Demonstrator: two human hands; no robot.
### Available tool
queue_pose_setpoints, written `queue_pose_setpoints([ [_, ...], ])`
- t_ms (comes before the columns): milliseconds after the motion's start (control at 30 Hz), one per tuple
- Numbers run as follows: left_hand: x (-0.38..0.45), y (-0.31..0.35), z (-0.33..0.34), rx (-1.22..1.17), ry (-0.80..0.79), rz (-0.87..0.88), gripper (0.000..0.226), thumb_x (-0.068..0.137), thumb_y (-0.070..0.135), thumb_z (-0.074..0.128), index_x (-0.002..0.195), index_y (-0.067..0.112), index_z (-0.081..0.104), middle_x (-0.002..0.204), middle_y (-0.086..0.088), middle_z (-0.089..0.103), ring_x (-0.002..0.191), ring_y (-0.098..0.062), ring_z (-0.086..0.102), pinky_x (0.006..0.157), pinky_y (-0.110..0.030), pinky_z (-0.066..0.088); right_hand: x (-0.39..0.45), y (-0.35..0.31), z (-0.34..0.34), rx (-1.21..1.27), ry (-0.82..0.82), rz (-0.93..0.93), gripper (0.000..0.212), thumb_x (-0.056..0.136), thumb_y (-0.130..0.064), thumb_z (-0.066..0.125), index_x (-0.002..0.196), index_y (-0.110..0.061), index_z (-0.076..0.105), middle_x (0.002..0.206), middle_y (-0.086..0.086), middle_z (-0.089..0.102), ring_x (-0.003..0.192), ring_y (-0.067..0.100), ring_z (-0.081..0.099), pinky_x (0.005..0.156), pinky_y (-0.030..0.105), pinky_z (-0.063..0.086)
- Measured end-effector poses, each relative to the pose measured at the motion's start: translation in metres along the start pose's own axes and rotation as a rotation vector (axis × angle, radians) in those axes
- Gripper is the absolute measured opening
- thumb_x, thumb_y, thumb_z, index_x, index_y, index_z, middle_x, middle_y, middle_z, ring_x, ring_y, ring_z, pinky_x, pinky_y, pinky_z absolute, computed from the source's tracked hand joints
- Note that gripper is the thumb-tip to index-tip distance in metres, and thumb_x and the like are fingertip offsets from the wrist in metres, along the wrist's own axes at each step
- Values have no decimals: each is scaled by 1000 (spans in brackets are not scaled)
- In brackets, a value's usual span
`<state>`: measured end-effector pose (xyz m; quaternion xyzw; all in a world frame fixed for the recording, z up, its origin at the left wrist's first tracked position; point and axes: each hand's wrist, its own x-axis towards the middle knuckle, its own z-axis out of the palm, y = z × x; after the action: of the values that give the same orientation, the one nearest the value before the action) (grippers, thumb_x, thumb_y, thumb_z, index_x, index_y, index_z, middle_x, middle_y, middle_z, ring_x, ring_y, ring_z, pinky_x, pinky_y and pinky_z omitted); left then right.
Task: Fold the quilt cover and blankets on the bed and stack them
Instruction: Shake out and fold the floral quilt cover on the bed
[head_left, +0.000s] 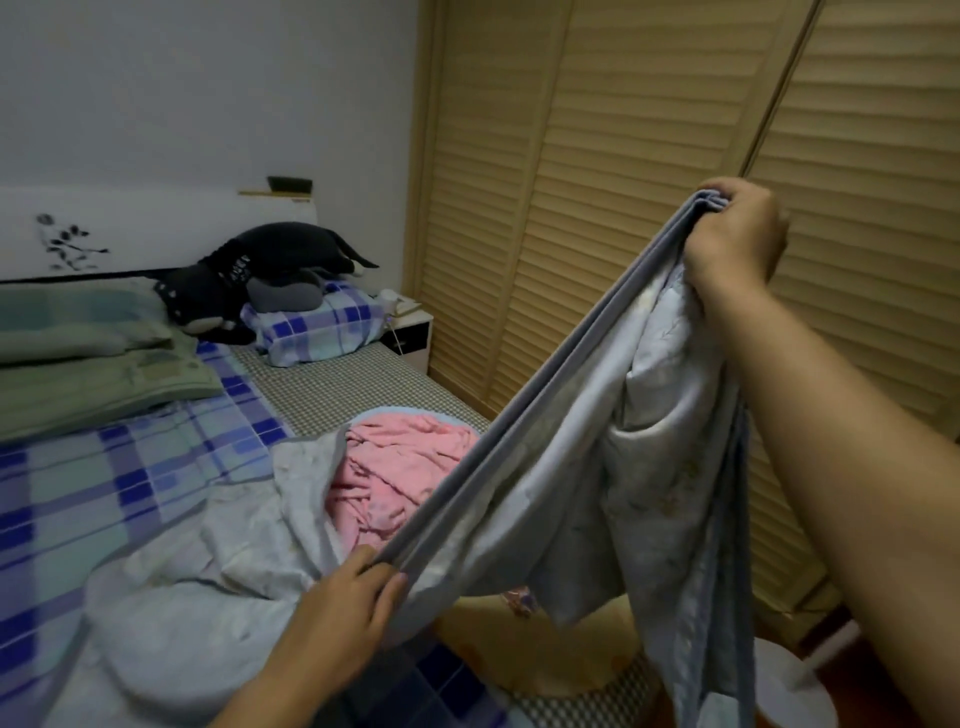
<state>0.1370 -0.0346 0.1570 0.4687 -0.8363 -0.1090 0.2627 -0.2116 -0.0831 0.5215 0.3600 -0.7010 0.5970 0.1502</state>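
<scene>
A pale grey-blue quilt cover (561, 483) with a faint flower print is stretched between my hands. My right hand (737, 239) is raised high and grips its gathered edge. Lower down, near the bed, my left hand (348, 613) pinches the same layered edge. Part of the cover hangs down at the right and the rest lies crumpled on the bed (322, 384) at the lower left. A pink blanket (400, 467) lies bunched on the mattress behind the stretched edge. A yellowish blanket (545, 649) shows under the hanging cloth.
A blue plaid sheet (104, 483) covers the bed's left side, with green pillows (88, 358), a plaid pillow (317, 322) and a black plush toy (249, 275) at the head. A nightstand (413, 332) and louvred wardrobe doors (649, 156) stand at the right. A white round object (789, 691) sits on the floor.
</scene>
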Motion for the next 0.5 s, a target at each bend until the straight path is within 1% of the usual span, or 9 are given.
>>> queue_pose_setpoints([
  [67,-11,-21,-4,83,-4,-9,53,96,61,24,81,26,62,89,12,53,77,-13,63,65,-33,49,-5,-3,11,-27,-24,34,47,79,-11,39,104,-32,72,107,-3,73,100,19,65,74,21,40],
  [133,-18,-28,-2,116,-60,-10,62,96,68,18,86,27,63,93,12,54,81,-14,64,68,-34,49,-9,-8,21,-24,-37,56,43,82,-11,40,105,-30,72,107,-2,72,100,21,64,74,23,39],
  [167,-19,-25,2,111,-90,-14,61,94,71,19,94,30,65,100,13,54,85,-13,64,71,-34,50,-10,-11,25,-25,-34,59,41,83,-14,41,104,-29,72,106,-1,72,100,23,65,74,24,39],
  [233,-18,-9,12,136,-115,-52,53,92,71,32,118,35,60,119,15,50,94,-15,64,79,-34,52,-8,-17,31,-19,-37,46,34,85,-21,43,102,-27,73,103,-1,73,98,23,66,73,25,40],
  [267,-13,-1,18,168,-100,-89,54,91,70,35,128,35,55,125,11,49,98,-17,63,82,-35,52,-7,-21,33,-15,-49,35,32,85,-25,45,101,-25,73,102,0,73,97,23,66,72,25,41],
  [333,6,15,23,243,-71,-163,61,90,70,33,138,35,46,132,4,47,106,-21,61,88,-38,51,-4,-29,34,-7,-63,19,32,83,-29,47,99,-24,74,98,1,73,95,24,66,73,27,45],
  [367,20,22,23,260,-58,-188,62,90,71,32,140,35,45,134,3,47,111,-21,58,91,-39,49,-2,-33,33,0,-65,8,33,81,-31,47,99,-24,74,97,2,73,94,26,66,74,28,47],
  [433,48,38,20,263,-18,-192,60,91,71,31,137,37,49,133,6,49,114,-17,55,96,-39,47,2,-37,32,23,-81,-28,32,78,-31,48,95,-23,74,88,1,72,88,27,65,74,31,51],
  [500,74,57,12,194,58,-212,53,94,65,32,131,36,56,127,8,53,108,-15,57,92,-37,50,9,-40,31,39,-110,-60,29,77,-31,48,90,-21,73,82,0,69,82,26,63,72,30,50],
])
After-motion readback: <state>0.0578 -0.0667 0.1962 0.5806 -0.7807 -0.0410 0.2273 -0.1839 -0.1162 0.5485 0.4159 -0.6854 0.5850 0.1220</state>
